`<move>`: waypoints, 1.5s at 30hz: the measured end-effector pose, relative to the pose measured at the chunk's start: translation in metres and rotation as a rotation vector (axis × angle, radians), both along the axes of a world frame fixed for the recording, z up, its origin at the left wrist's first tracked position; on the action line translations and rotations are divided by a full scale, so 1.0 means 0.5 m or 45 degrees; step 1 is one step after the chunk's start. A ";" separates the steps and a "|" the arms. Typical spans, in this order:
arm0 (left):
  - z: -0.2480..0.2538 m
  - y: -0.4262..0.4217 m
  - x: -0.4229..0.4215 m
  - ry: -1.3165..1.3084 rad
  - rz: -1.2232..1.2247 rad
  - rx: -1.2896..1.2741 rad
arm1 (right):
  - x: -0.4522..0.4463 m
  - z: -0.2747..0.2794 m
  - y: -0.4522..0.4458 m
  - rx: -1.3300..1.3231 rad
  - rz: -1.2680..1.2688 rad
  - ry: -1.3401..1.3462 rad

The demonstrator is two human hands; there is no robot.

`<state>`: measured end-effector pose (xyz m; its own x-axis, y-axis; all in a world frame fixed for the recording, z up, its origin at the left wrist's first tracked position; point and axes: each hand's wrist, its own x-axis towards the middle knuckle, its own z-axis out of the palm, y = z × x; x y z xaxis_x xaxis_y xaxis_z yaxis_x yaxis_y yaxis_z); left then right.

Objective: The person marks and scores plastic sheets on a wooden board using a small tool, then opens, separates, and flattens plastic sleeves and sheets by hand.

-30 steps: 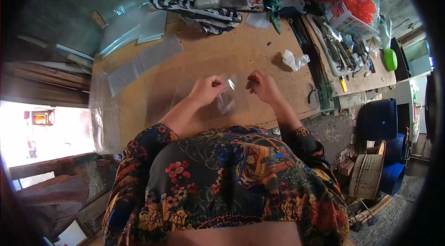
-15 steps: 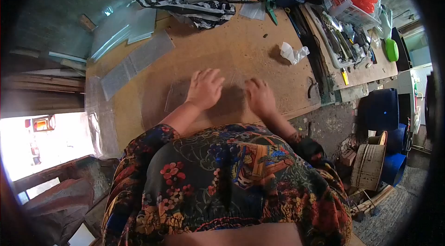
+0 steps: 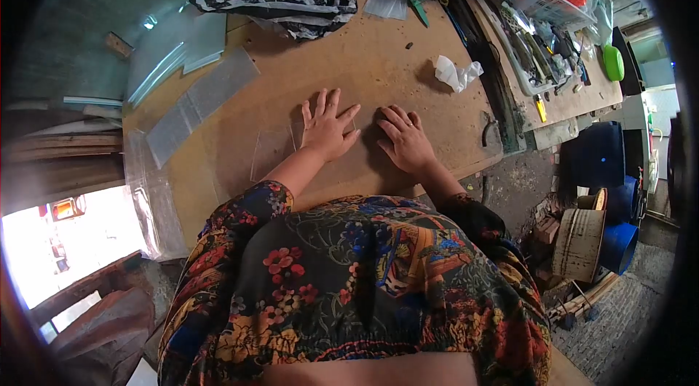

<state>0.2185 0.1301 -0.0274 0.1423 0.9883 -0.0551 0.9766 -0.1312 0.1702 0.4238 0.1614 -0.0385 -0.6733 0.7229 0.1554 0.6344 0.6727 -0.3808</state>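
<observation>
Resting my left hand [image 3: 329,137] and right hand [image 3: 410,144] palm-down, fingers [image 3: 332,104] spread, empty; I judged the clear sheet [image 3: 272,150] light, slippery, best edge-gripped.

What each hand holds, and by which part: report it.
Nothing is held: the left hand is spread palm down, the right hand palm down too, both at the tabletop. A clear sheet lies ungripped near the left hand.

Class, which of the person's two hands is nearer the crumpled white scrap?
The right hand: the crumpled white scrap lies ahead and to its right, while the left hand is farther away.
</observation>
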 end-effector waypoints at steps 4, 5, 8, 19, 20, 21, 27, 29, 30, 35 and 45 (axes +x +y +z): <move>0.004 -0.001 0.008 0.027 0.043 -0.022 | -0.001 -0.001 0.007 0.001 0.023 -0.011; 0.005 -0.002 0.009 0.024 0.058 -0.018 | -0.003 0.000 0.008 -0.003 0.027 -0.012; 0.005 -0.007 0.013 0.019 0.095 -0.023 | -0.004 0.002 0.007 -0.003 0.019 -0.013; 0.007 -0.014 0.010 0.043 0.118 -0.021 | -0.004 0.004 0.002 0.026 0.010 0.006; 0.005 -0.014 0.009 0.047 0.116 -0.015 | -0.004 0.003 0.001 0.026 0.008 0.007; 0.005 -0.014 0.009 0.051 0.114 -0.009 | -0.003 0.002 0.001 0.028 0.009 0.003; 0.011 -0.015 0.009 0.085 0.108 -0.047 | -0.004 0.006 -0.003 0.026 0.002 -0.003; 0.010 -0.015 0.009 0.087 0.110 -0.049 | -0.004 0.005 -0.003 0.035 -0.002 0.001; 0.010 -0.015 0.009 0.089 0.114 -0.053 | -0.003 0.005 -0.003 0.035 0.001 0.008; 0.019 -0.019 0.010 0.107 0.119 -0.070 | 0.000 0.003 -0.002 0.058 -0.009 0.025; 0.027 -0.020 0.009 0.133 0.134 -0.141 | 0.267 -0.037 0.013 0.438 -1.222 0.116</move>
